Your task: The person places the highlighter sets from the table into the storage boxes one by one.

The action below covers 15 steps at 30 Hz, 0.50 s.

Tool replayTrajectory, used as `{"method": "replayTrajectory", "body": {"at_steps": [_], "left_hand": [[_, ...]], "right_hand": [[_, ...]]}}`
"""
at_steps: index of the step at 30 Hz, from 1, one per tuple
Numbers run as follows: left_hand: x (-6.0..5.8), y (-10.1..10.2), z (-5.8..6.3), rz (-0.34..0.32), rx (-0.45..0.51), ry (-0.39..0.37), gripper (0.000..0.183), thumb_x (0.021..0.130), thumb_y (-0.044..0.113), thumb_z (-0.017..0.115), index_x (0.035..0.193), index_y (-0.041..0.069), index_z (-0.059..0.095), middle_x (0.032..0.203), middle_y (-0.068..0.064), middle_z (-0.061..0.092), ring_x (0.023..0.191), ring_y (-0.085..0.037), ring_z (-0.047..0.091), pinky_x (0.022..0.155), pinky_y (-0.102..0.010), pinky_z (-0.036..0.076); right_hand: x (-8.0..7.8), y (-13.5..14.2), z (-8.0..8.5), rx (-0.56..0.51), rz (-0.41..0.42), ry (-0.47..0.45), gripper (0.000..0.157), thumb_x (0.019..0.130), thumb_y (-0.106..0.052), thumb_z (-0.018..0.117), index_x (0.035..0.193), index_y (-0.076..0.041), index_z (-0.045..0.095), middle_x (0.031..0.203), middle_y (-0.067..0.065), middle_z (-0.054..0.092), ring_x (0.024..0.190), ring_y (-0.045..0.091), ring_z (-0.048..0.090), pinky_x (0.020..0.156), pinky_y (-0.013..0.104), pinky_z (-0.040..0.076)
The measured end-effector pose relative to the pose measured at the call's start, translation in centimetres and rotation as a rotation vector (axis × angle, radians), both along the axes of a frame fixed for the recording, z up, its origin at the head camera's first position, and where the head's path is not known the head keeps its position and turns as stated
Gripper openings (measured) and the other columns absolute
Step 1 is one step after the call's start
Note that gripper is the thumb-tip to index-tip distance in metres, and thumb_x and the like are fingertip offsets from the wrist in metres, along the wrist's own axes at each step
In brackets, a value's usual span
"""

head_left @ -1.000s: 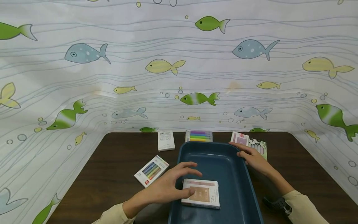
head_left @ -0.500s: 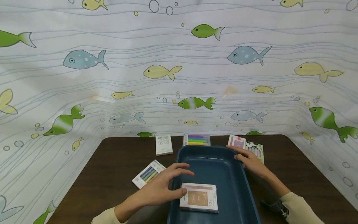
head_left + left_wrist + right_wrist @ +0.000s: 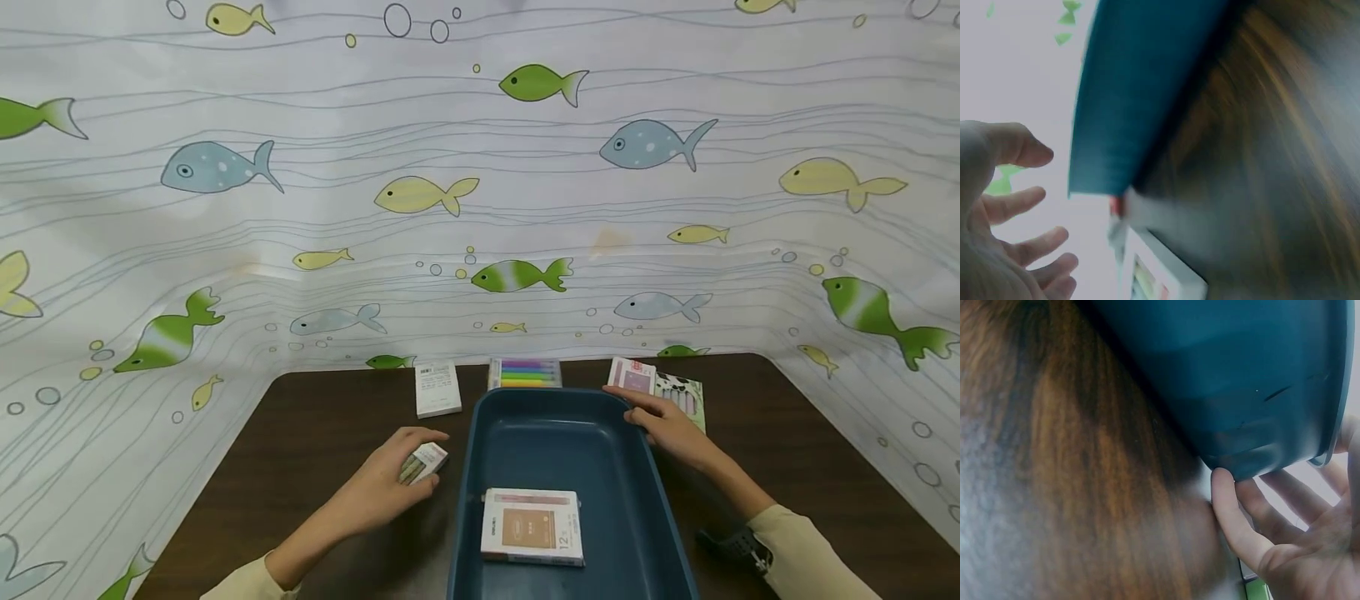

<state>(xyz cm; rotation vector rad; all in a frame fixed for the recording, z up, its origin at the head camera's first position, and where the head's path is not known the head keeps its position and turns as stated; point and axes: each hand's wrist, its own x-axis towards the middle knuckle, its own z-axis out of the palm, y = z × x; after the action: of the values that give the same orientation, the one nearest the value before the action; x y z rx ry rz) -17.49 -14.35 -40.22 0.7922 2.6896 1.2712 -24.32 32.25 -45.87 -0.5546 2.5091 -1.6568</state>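
Note:
My left hand (image 3: 378,487) hovers over a white box of coloured pens (image 3: 431,457) on the table, left of a blue tray (image 3: 555,454). Its fingers are spread and loosely bent, apart from the box (image 3: 1179,281) in the left wrist view. They partly hide it in the head view. My right hand (image 3: 671,429) rests against the tray's far right corner. In the right wrist view its fairly straight fingers (image 3: 1232,519) touch the outer wall. Inside the tray lies a white box with a brown panel (image 3: 528,527), marked 12.
Along the table's back edge lie a white box with small print (image 3: 437,389), a clear case of rainbow-coloured pens (image 3: 525,373), a pink-and-white box (image 3: 632,377) and a cow-patterned pack (image 3: 686,400). A dark watch (image 3: 735,546) lies by the right sleeve. A fish-print sheet (image 3: 480,208) surrounds the table.
My left hand has moved left, away from above the tray, to the box of coloured pens. The right hand has stayed at the tray's corner. The head view has shifted slightly.

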Motion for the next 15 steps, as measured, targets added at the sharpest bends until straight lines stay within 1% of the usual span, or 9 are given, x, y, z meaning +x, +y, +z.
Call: {"method": "replayTrajectory", "body": {"at_steps": [2, 3, 4, 6, 9, 10, 11, 13, 15], "left_hand": [[-0.4, -0.6, -0.3, 0.041, -0.035, -0.005, 0.047, 0.094, 0.012, 0.071, 0.138, 0.022, 0.059, 0.135, -0.010, 0.051, 0.093, -0.027, 0.056, 0.070, -0.034, 0.050], [-0.6, -0.9, -0.4, 0.060, -0.055, 0.002, 0.048, 0.093, 0.012, 0.071, 0.139, 0.020, 0.059, 0.136, -0.012, 0.051, 0.094, -0.027, 0.056, 0.071, -0.035, 0.050], [-0.7, -1.2, -0.6, 0.076, -0.083, 0.019, 0.047, 0.094, 0.013, 0.071, 0.139, 0.018, 0.059, 0.137, -0.014, 0.050, 0.097, -0.028, 0.055, 0.074, -0.039, 0.050], [-0.9, -1.8, -1.0, 0.112, -0.144, 0.056, 0.048, 0.093, 0.013, 0.072, 0.140, 0.015, 0.059, 0.140, -0.016, 0.049, 0.107, -0.033, 0.054, 0.083, -0.050, 0.047], [-1.0, -2.6, -1.6, 0.167, -0.233, 0.098, 0.052, 0.092, 0.017, 0.073, 0.141, 0.011, 0.058, 0.143, -0.020, 0.047, 0.124, -0.043, 0.046, 0.092, -0.068, 0.036], [-1.0, -2.8, -1.7, 0.184, -0.262, 0.095, 0.054, 0.092, 0.019, 0.074, 0.142, 0.011, 0.057, 0.144, -0.022, 0.045, 0.129, -0.046, 0.043, 0.094, -0.072, 0.031], [-0.9, -3.0, -1.9, 0.200, -0.285, 0.079, 0.056, 0.091, 0.021, 0.075, 0.143, 0.010, 0.056, 0.146, -0.023, 0.044, 0.131, -0.049, 0.040, 0.095, -0.074, 0.028], [-0.8, -3.3, -2.2, 0.227, -0.331, 0.050, 0.061, 0.091, 0.028, 0.076, 0.145, 0.010, 0.055, 0.147, -0.026, 0.042, 0.132, -0.052, 0.038, 0.095, -0.076, 0.028], [-0.5, -3.4, -2.5, 0.250, -0.367, 0.017, 0.066, 0.090, 0.036, 0.077, 0.146, 0.010, 0.053, 0.148, -0.027, 0.040, 0.132, -0.054, 0.037, 0.094, -0.076, 0.028]], "right_hand": [[-0.2, 0.1, 0.1, -0.009, 0.007, -0.003, 0.044, 0.110, -0.020, 0.046, 0.154, -0.018, 0.047, 0.150, 0.020, 0.047, 0.100, 0.021, 0.063, 0.067, 0.038, 0.053], [-0.3, 0.1, 0.2, -0.009, 0.007, -0.002, 0.044, 0.110, -0.019, 0.047, 0.154, -0.018, 0.047, 0.149, 0.020, 0.048, 0.095, 0.021, 0.064, 0.067, 0.038, 0.053], [-0.3, 0.1, 0.2, -0.010, 0.010, -0.003, 0.045, 0.110, -0.019, 0.046, 0.155, -0.017, 0.047, 0.150, 0.021, 0.047, 0.096, 0.021, 0.064, 0.068, 0.038, 0.053], [-0.4, 0.1, 0.2, -0.011, 0.011, 0.002, 0.044, 0.110, -0.017, 0.046, 0.154, -0.016, 0.047, 0.149, 0.022, 0.048, 0.090, 0.023, 0.063, 0.063, 0.038, 0.052], [-0.5, 0.1, 0.3, -0.014, 0.005, 0.015, 0.044, 0.110, -0.016, 0.045, 0.154, -0.016, 0.048, 0.148, 0.022, 0.048, 0.090, 0.028, 0.063, 0.061, 0.037, 0.051], [-0.4, 0.1, 0.3, -0.018, 0.008, 0.017, 0.044, 0.110, -0.016, 0.045, 0.154, -0.015, 0.048, 0.149, 0.022, 0.047, 0.099, 0.032, 0.062, 0.063, 0.038, 0.052], [-0.4, 0.0, 0.3, -0.021, 0.010, 0.017, 0.044, 0.110, -0.016, 0.045, 0.154, -0.015, 0.047, 0.150, 0.023, 0.046, 0.101, 0.034, 0.062, 0.064, 0.039, 0.052], [-0.3, 0.0, 0.2, -0.023, 0.013, 0.014, 0.044, 0.110, -0.016, 0.045, 0.154, -0.014, 0.047, 0.151, 0.023, 0.045, 0.107, 0.038, 0.060, 0.067, 0.040, 0.053], [-0.2, 0.0, 0.2, -0.020, 0.015, 0.011, 0.044, 0.110, -0.016, 0.045, 0.154, -0.014, 0.047, 0.151, 0.023, 0.044, 0.109, 0.040, 0.060, 0.070, 0.041, 0.054]]}}
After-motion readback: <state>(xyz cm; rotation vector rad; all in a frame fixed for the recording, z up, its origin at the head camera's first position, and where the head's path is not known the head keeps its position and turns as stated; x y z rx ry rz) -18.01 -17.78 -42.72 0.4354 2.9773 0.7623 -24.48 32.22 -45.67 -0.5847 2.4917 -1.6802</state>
